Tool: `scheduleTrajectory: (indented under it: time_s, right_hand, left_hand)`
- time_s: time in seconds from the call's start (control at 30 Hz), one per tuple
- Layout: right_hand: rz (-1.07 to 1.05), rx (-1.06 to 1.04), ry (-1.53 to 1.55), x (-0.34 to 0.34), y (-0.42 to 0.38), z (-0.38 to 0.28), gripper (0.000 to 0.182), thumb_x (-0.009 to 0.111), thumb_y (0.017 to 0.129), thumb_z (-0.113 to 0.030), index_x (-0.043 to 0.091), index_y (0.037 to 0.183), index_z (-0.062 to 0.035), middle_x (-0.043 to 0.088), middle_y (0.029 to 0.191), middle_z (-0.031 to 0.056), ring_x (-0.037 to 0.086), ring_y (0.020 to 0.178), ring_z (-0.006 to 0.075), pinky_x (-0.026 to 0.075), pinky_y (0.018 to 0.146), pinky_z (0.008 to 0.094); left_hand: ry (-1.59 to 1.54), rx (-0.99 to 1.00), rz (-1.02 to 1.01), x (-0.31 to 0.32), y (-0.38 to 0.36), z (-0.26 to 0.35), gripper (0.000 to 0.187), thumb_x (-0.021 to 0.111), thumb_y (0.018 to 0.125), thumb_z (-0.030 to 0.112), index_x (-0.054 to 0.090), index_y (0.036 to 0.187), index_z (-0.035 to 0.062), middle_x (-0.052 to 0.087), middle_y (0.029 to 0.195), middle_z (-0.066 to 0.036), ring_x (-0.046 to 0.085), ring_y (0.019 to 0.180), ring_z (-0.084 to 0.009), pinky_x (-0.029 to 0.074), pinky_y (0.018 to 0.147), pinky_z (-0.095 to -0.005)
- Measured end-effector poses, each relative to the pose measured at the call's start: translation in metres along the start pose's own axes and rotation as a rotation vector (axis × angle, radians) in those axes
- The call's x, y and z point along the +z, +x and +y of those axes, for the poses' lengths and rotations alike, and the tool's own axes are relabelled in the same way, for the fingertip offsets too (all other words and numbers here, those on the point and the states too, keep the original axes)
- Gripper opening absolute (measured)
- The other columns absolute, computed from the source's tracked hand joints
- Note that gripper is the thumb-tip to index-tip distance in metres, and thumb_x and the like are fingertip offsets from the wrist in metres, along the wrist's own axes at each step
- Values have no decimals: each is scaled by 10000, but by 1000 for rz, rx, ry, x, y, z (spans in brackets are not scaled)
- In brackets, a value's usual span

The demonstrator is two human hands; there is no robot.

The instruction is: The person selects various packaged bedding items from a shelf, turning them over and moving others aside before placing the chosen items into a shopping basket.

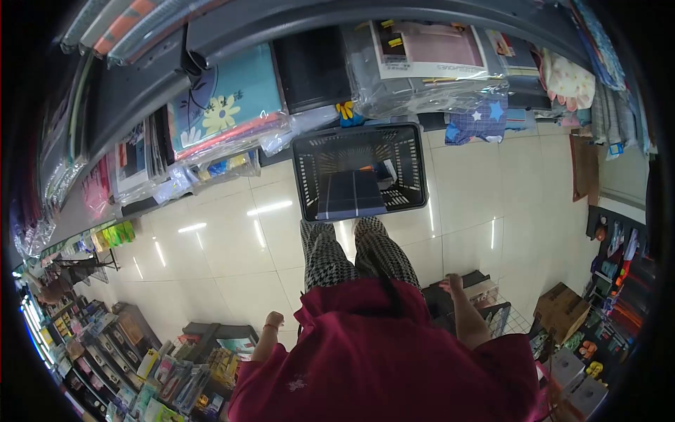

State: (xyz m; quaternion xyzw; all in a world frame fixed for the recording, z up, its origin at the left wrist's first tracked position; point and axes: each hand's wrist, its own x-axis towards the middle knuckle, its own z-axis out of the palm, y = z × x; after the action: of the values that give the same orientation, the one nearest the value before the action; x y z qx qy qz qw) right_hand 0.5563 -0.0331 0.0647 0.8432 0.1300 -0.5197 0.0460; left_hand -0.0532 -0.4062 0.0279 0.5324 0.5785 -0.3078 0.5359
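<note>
My left hand [275, 319] hangs at my left side, away from any goods; its fingers are foreshortened and mostly hidden. My right hand [451, 283] is out at my right side, fingers loosely apart, with nothing in it. In front of my feet a black plastic shopping basket [301, 184] stands on the floor. Inside it lies a dark blue folded item [351, 191] with pale lines. Beside that item is a small white and dark packet [387, 172], too small to name.
Beyond the basket, a grey shelf [281, 32] holds plastic-wrapped textiles, among them a turquoise flowered pack [225, 98]. A blue starred cloth [478, 121] hangs from it. Goods racks [105, 344] stand behind me on the left. A cardboard box [561, 313] is at the right. The floor [232, 246] is pale tile.
</note>
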Motion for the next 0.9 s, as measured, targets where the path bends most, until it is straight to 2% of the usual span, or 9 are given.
scheduleTrajectory:
  time_s: [0.03, 0.13, 0.17, 0.2, 0.27, 0.33, 0.43, 0.53, 0.9]
  right_hand:
    - [-8, -114, -88, -4, 77, 19, 353, 462, 916, -317, 555, 1068, -13, 631, 707, 133, 604, 502, 216, 437, 379, 327]
    - [-97, -85, -301, 51, 218, -22, 266, 522, 894, -283, 609, 857, -34, 636, 671, 114, 587, 527, 204, 454, 466, 354]
    - [-77, -471, -355, 91, 92, -103, 309, 547, 884, -306, 601, 963, -12, 652, 731, 122, 614, 605, 191, 493, 570, 341]
    - [5, -878, -645, 123, 75, -142, 305, 548, 887, -256, 579, 1045, 3, 660, 819, 134, 628, 658, 180, 504, 637, 322]
    - [-434, -736, -94, 182, 37, -198, 234, 530, 888, -138, 564, 1071, 5, 653, 986, 140, 650, 854, 195, 513, 729, 315]
    - [-209, -1067, -497, 230, 28, -215, 382, 595, 847, -257, 553, 1153, -31, 650, 986, 182, 636, 916, 347, 510, 796, 403]
    - [-102, -766, -810, 276, 10, -218, 554, 621, 830, -325, 482, 1263, -10, 622, 1104, 189, 613, 1016, 329, 486, 879, 388]
    - [-54, -773, -765, 291, -11, -212, 652, 657, 787, -363, 451, 1311, -35, 537, 1216, 239, 539, 1116, 361, 460, 916, 412]
    - [386, -1176, 122, 208, -145, -235, 120, 681, 791, -121, 649, 861, -30, 537, 872, 135, 553, 756, 262, 458, 653, 341]
  left_hand:
    - [-93, -93, 59, -8, 14, 6, 194, 595, 764, 170, 681, 885, 45, 669, 928, -196, 649, 902, -327, 519, 790, -416]
    - [-500, -375, 478, -35, 101, 16, 231, 550, 783, 154, 638, 913, -16, 656, 952, -224, 630, 916, -374, 505, 796, -432]
    - [-795, -441, 682, -130, 81, 69, 281, 499, 796, 112, 602, 1012, -33, 632, 1009, -249, 600, 985, -377, 478, 845, -424]
    - [-949, -246, 871, -174, 108, 87, 294, 517, 783, 66, 596, 1046, -40, 618, 1033, -242, 586, 998, -374, 458, 872, -414]
    - [-969, 101, 995, -294, 105, 138, 332, 569, 785, 57, 565, 1105, -31, 590, 1080, -239, 548, 1055, -363, 429, 919, -391]
    - [-1060, 275, 1021, -356, 118, 169, 370, 567, 796, 68, 532, 1157, -2, 581, 1109, -230, 530, 1076, -379, 405, 954, -407]
    - [-698, 126, 1108, -368, 156, 172, 432, 581, 793, 135, 498, 1206, 34, 574, 1101, -245, 524, 1064, -408, 405, 948, -457]
    - [-677, -282, 663, -351, 184, 158, 472, 586, 792, 218, 488, 1222, 49, 572, 1074, -272, 541, 1021, -435, 420, 916, -500]
    - [-564, 203, 1069, -392, 40, 199, 476, 602, 824, 184, 455, 1190, -82, 546, 1031, -284, 525, 955, -450, 448, 835, -487]
